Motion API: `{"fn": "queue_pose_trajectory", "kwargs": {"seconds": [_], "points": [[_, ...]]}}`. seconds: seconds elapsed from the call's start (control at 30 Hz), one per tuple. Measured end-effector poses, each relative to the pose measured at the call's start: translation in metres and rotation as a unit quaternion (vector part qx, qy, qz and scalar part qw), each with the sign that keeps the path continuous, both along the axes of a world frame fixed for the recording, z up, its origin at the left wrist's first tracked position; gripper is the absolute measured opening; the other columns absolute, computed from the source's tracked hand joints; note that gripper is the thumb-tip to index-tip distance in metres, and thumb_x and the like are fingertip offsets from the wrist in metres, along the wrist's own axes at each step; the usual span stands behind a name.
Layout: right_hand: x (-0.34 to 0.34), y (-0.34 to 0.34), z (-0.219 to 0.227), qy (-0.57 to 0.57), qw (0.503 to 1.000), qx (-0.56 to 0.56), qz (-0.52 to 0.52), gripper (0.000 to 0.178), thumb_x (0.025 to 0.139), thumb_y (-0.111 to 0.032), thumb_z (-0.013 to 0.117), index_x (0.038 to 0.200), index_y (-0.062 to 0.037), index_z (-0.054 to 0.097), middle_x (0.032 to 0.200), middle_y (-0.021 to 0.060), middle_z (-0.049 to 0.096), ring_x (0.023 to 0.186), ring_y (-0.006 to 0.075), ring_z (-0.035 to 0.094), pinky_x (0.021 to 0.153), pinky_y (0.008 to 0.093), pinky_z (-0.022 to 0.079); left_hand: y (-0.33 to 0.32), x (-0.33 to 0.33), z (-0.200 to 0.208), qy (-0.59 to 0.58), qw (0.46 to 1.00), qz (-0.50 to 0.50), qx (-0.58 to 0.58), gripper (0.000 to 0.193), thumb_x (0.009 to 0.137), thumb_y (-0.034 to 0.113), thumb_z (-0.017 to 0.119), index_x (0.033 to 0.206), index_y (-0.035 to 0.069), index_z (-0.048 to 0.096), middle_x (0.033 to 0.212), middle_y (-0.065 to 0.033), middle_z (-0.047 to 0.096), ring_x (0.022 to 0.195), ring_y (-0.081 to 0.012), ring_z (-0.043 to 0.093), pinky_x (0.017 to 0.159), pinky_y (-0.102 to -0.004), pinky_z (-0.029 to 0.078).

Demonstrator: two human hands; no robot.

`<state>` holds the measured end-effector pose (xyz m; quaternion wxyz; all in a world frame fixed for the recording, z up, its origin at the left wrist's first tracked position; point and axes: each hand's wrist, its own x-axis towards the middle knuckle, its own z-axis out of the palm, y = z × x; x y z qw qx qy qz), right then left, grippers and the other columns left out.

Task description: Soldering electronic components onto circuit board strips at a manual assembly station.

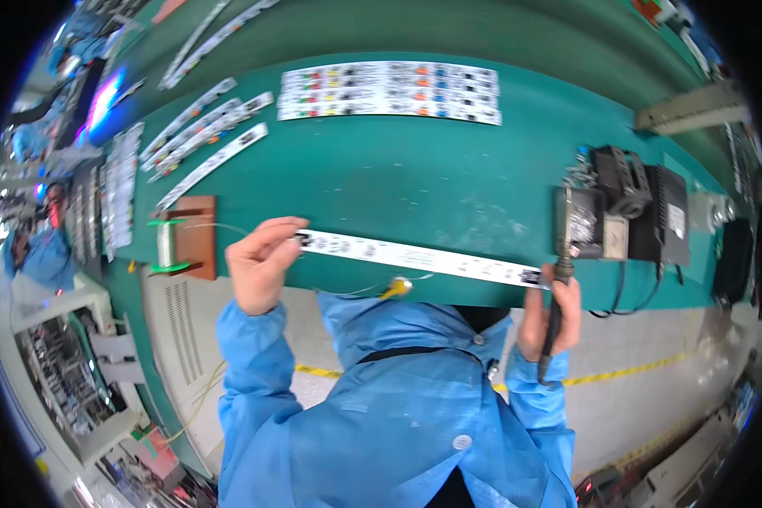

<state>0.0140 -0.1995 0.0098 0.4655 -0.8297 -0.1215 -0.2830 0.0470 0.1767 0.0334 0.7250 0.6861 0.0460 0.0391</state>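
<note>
Over the near edge of the surface (449, 186): one white strip (415, 256), spanning both hands. I see the left hand (258, 264) pinching its left end, the right hand (559, 315) holding its right end plus one soldering iron (565, 269). Strip looks light, thin, fairly stiff, may flex midway; mounted parts probably fragile. I'd grip the end edges, clear of components. Toward near-left corner: one wire spool (168, 245). Toward far-left corner: about four loose strips (212, 167). Along far edge: four banked strips (389, 91), by my count.
</note>
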Motion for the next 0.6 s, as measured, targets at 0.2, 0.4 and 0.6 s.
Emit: {"fn": "queue_pose_trajectory", "kwargs": {"seconds": [0.2,0.4,0.6], "points": [[0.003,-0.005,-0.02,0.036,0.997,0.054,-0.046,0.041,0.082,0.014,0.061,0.12,0.0008,0.052,0.115,0.0235,0.062,0.106,0.0299,0.062,0.095,0.0399,0.047,-0.01,-0.011,0.025,-0.025,0.999,-0.029,-0.024,0.026,0.075,-0.016,0.063,0.1,-0.008,0.068,0.11,-0.019,0.066,0.095,-0.0209,0.065,0.081,-0.029,0.053],[0.009,-0.002,-0.027,0.038,0.997,0.048,-0.055,0.041,0.084,0.013,0.059,0.123,0.0028,0.051,0.115,0.0248,0.062,0.109,0.0301,0.061,0.096,0.0401,0.046,-0.007,-0.018,0.039,-0.044,0.997,-0.058,0.015,0.031,0.073,-0.016,0.066,0.102,-0.004,0.068,0.108,-0.018,0.066,0.095,-0.0217,0.067,0.078,-0.0298,0.057],[0.012,0.005,-0.027,0.062,0.994,0.061,-0.069,0.041,0.085,0.013,0.058,0.124,0.0029,0.05,0.117,0.0257,0.061,0.111,0.0315,0.06,0.098,0.0411,0.046,-0.002,-0.018,0.043,-0.049,0.996,-0.059,0.042,0.029,0.072,-0.015,0.069,0.098,-0.002,0.07,0.106,-0.0168,0.068,0.092,-0.0223,0.068,0.076,-0.0295,0.058]]}}
